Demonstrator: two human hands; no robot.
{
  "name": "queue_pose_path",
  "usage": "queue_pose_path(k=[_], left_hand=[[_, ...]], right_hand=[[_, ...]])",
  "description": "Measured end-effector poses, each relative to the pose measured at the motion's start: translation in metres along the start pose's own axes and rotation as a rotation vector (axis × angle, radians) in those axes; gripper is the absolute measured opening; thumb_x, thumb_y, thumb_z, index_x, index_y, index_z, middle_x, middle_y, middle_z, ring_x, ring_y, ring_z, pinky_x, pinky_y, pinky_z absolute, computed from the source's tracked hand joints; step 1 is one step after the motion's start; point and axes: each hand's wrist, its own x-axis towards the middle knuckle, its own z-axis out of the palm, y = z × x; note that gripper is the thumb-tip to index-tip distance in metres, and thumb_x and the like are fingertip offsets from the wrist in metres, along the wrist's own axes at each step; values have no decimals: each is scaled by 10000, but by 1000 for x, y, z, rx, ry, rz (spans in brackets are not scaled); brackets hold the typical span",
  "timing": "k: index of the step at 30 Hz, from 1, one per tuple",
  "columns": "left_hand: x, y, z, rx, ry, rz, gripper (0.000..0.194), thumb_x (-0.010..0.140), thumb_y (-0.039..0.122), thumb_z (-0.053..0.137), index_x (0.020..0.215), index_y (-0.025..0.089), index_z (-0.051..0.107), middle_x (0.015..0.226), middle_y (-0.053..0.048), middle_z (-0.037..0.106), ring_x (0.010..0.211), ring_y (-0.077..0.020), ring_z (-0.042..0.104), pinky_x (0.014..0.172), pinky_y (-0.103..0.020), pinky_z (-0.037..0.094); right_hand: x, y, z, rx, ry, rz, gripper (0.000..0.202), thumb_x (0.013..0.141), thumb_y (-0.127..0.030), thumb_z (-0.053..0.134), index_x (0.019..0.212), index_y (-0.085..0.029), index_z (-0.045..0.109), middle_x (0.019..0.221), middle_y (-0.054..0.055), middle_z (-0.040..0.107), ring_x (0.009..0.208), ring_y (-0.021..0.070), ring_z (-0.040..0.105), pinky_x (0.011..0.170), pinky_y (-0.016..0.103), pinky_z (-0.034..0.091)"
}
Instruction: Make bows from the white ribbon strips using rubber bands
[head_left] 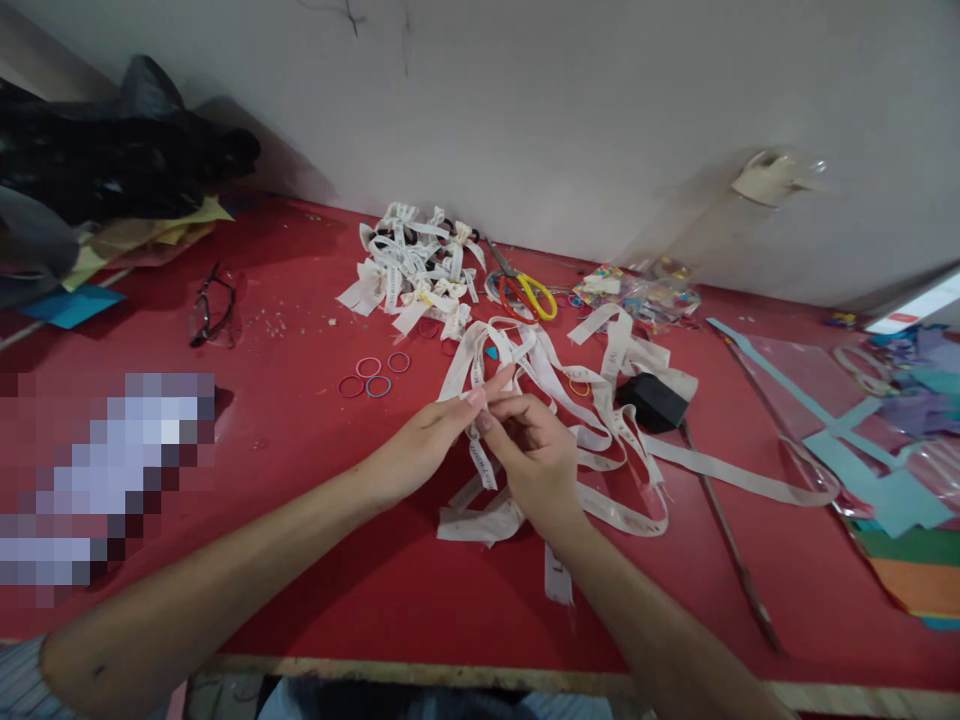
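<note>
Both hands meet over a loose tangle of white printed ribbon [600,440] on the red table. My left hand [431,440] pinches a piece of the ribbon, its thumb and forefinger pointing right. My right hand [536,450] has its fingers curled and grips the same piece from the other side. A short printed ribbon end [482,465] hangs below the fingertips. What else lies between the fingers is hidden. Left of the hands are several thin hair ties [379,386]. Behind them sits a pile of hair ties with knotted white ribbon [420,262].
Scissors with red and yellow handles [534,297] lie beside the pile. Eyeglasses [212,305] and a black plastic bag [127,150] are at left. A black block [652,402] adjoins a thin rod [731,545]. Plastic packets and coloured sheets [907,570] cover the right side.
</note>
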Motion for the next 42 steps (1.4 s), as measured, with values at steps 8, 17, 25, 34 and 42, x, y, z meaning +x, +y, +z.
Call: queue_pose_path(k=[8, 17, 25, 34, 42], left_hand=[[-3, 0, -3, 304, 19, 129, 520, 1003, 443, 259, 1465, 245, 393, 1470, -24, 486, 1408, -238, 366, 1192, -420, 240], [-1, 1, 0, 23, 0, -1, 497, 980, 471, 373, 1424, 263, 457, 1471, -13, 484, 1391, -247, 393, 1194, -446, 219], [-2, 1, 4, -478, -95, -251, 517, 980, 496, 283, 1441, 313, 428, 1451, -23, 512, 1275, -246, 532, 1053, -428, 443], [-4, 9, -19, 603, -90, 233, 455, 1001, 375, 315, 1430, 310, 450, 1549, 31, 361, 1430, -228, 327, 1206, -370, 195], [-1, -4, -3, 100, -104, 16, 516, 1003, 457, 232, 1454, 278, 407, 1432, -23, 532, 1400, -221, 381, 1180, -426, 272]], right_hand=[[6, 1, 0, 412, -100, 339, 175, 747, -308, 750, 712, -190, 625, 642, -43, 587, 547, 85, 500, 524, 203, 408], [3, 2, -3, 3, -60, 45, 95, 799, -258, 694, 745, -209, 633, 696, -32, 643, 603, 108, 563, 569, 229, 458], [3, 0, -7, -326, 6, -391, 78, 813, -204, 655, 781, -275, 654, 729, -11, 681, 688, 181, 637, 660, 336, 521], [7, -1, -3, 458, -77, 351, 229, 746, -357, 742, 694, -187, 599, 589, -57, 554, 481, 66, 460, 465, 186, 378], [1, -4, -9, -215, 27, -167, 25, 804, -197, 657, 786, -215, 652, 739, -17, 676, 622, 117, 578, 596, 243, 468]])
